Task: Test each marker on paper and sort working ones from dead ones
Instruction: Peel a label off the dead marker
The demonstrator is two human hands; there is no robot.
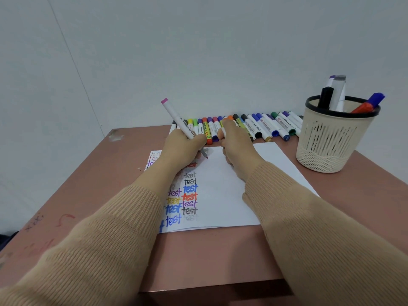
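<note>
My left hand (180, 149) grips a white marker with a pink end (176, 118), tilted, its uncapped tip just above the white paper (231, 195). My right hand (234, 142) is curled beside it and pinches a small white piece, likely the marker's cap (223, 131). The paper's left side carries several coloured "test" words (189, 196). A row of several capped markers (265, 127) lies along the table's far edge by the wall.
A cream mesh basket (331, 146) with a black rim stands at the right rear and holds several markers upright. The brown table (88, 195) has scribbles on its left part. A white wall rises right behind the marker row.
</note>
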